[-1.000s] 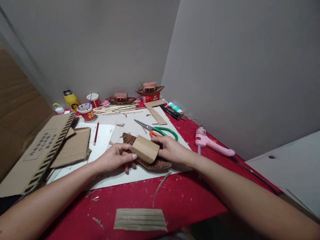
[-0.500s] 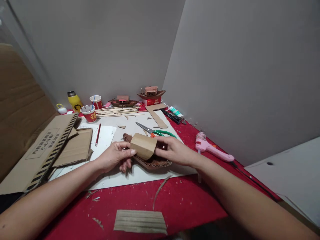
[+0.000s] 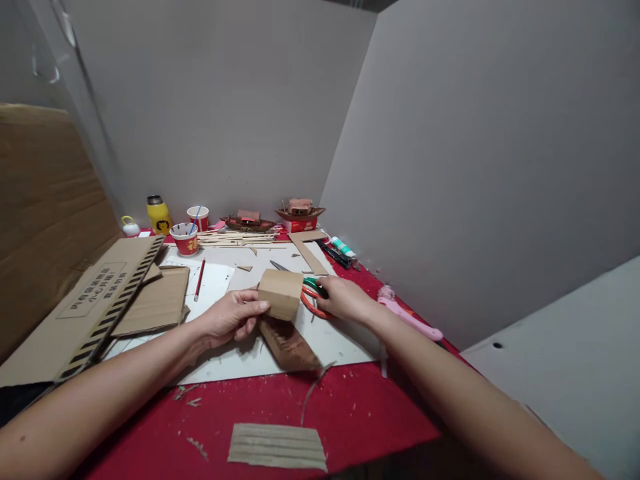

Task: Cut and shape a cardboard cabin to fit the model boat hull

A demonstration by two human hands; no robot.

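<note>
My left hand (image 3: 231, 319) pinches the left edge of a curved piece of tan cardboard (image 3: 281, 293). Below that piece lies a brown boat hull (image 3: 289, 345), tilted, its lower end near the front edge of the white board. My right hand (image 3: 344, 299) is closed on the handles of the scissors (image 3: 314, 293), which are green and orange. The scissors' blades point to the upper left, partly behind the curved cardboard.
A pink glue gun (image 3: 411, 321) lies to the right. Two finished boats (image 3: 300, 209) (image 3: 247, 221), thin sticks (image 3: 235, 238), a paper cup (image 3: 185, 240) and a yellow bottle (image 3: 159, 217) stand behind. Cardboard sheets (image 3: 150, 303) lie left; a ridged strip (image 3: 277, 445) lies in front.
My right hand has left the boat and taken hold of the scissors' handles. The hull has turned and tilted, its end now lower. My left hand still holds the curved cardboard. The view has shifted.
</note>
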